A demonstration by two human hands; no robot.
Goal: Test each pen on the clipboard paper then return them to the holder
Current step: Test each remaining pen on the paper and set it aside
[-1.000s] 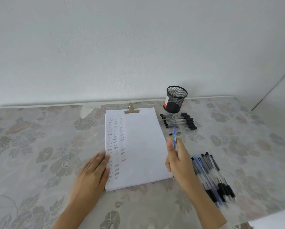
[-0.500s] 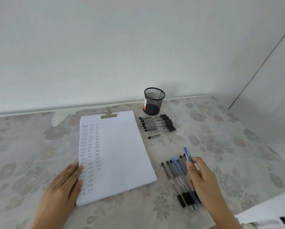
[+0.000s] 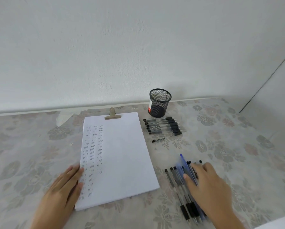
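Left hand lies flat on the left edge of the clipboard paper, fingers straight, grip wide. Right hand rests over the near group of pens on the table, right of the paper. A blue pen projects beyond its fingers; blur prevents telling whether that grip holds it. The mesh holder stands upright at the far side, a second row of pens just before it.

One mesh holder and one clipboard sit on the table. Near its far edge lie about seven pens in a row, plus one loose pen. The near-edge cluster is blurred and partly under the right hand, so it can't be counted.
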